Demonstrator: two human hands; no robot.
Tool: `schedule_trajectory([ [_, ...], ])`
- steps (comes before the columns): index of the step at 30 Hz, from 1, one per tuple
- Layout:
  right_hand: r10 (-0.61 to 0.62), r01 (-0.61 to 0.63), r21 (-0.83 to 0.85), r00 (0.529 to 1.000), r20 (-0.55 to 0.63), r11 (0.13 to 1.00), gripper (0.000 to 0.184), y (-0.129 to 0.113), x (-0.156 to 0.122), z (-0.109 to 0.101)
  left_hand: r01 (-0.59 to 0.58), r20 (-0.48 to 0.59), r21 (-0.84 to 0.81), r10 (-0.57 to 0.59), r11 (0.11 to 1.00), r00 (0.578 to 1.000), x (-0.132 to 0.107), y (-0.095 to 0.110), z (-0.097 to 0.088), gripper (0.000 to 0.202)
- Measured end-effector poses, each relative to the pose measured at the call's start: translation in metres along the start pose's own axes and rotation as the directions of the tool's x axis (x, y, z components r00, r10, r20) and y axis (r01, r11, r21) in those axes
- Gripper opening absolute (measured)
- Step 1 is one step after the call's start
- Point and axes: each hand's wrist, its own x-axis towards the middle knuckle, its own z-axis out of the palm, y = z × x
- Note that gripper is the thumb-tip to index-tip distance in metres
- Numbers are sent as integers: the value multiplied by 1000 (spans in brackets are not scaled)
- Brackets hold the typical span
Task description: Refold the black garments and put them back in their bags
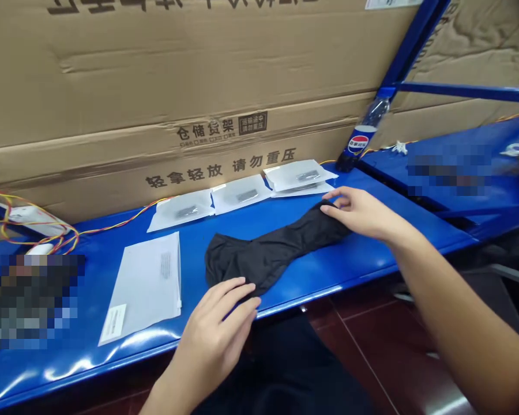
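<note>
Big cardboard boxes (pixel 199 69) stand behind a long blue bench (pixel 372 259). On the middle of the bench lies a black cloth (pixel 268 251), stretched out long. A flat white bag (pixel 147 282) lies just left of it. The left grip (pixel 216 331) is spread flat, fingertips on the near end of the cloth. The right grip (pixel 361 214) is loosely spread, fingertips on the far end. Three small clear bags (pixel 242 196) lie at the back.

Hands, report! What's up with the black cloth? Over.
Left hand flat on near end of black cloth. Right hand on far end. Cloth lies along blue table. White bag nearby, apart.
</note>
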Motion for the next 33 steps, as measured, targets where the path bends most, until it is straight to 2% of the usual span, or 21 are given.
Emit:
schedule_trajectory([
  [2, -68, 58, -128, 995, -77, 990, 35, -25, -10, 10, 2, -25, -51, -4, 999, 1000, 0, 3, 3, 24],
  [4, -153, 127, -204, 981, -120, 971, 35, -55, -30, 35, 3, -44, -70, -6, 998, 999, 0, 2, 8, 23],
  [5, -190, 165, -208, 976, -105, 964, 35, -70, -42, 51, -2, -51, -71, -1, 998, 999, -1, 2, 10, 23],
  [7, -269, 269, -186, 963, 22, 945, 38, -92, -67, 80, -15, -57, -61, 12, 998, 998, -4, 1, 11, 24],
  [8, -307, 316, -137, 948, 83, 939, 38, -99, -77, 91, -22, -63, -54, 19, 998, 998, -7, 0, 10, 24],
  [9, -326, 332, -72, 941, 85, 940, 35, -101, -85, 99, -25, -70, -46, 22, 999, 997, -10, 0, 9, 24],
  [11, -295, 295, 9, 955, -29, 955, 30, -96, -95, 101, -20, -89, -30, 17, 999, 996, -17, -1, 4, 23],
  [13, -181, 182, -15, 959, -218, 983, 31, -81, -96, 95, -3, -112, -6, 2, 1000, 994, -25, -3, -1, 24],
  [14, -127, 116, -57, 953, -275, 992, 32, -71, -95, 90, 8, -122, 6, -7, 1000, 992, -28, -5, -3, 25],
  [16, -63, 25, -139, 959, -275, 990, 36, -54, -92, 85, 24, -139, 29, -20, 999, 990, -32, -9, -4, 26],
  [18, -32, 3, -152, 981, -189, 988, 35, -43, -88, 84, 25, -147, 38, -19, 999, 989, -33, -12, -2, 25],
  [21, 8, -9, -2, 991, -136, 1000, 31, -44, -83, 85, 13, -143, 35, -8, 999, 990, -34, -15, 3, 22],
  [23, 16, 5, 102, 979, -206, 995, 29, -58, -83, 88, 14, -134, 24, -11, 1000, 991, -34, -14, 5, 21],
  [25, -43, 89, 105, 924, -381, 990, 25, -79, -89, 95, 13, -129, 20, -10, 1000, 992, -33, -14, 8, 22],
  [27, -224, 260, -8, 818, -529, 966, 15, -103, -102, 108, 7, -143, 15, -4, 1000, 990, -33, -13, 9, 24],
  [28, -353, 368, -85, 763, -541, 926, 8, -114, -110, 117, 8, -168, 5, -7, 1000, 986, -33, -12, 9, 26],
  [29, -487, 483, -146, 722, -492, 863, 2, -123, -119, 126, 21, -217, -12, -23, 1000, 976, -33, -11, 8, 27],
  [31, -683, 667, -163, 675, -280, 727, 7, -134, -136, 142, 68, -363, -54, -83, 996, 928, -35, -8, 4, 28],
  [33, -751, 748, -74, 650, -114, 659, 8, -136, -147, 152, 131, -502, -60, -143, 990, 853, -38, -5, -4, 29],
])
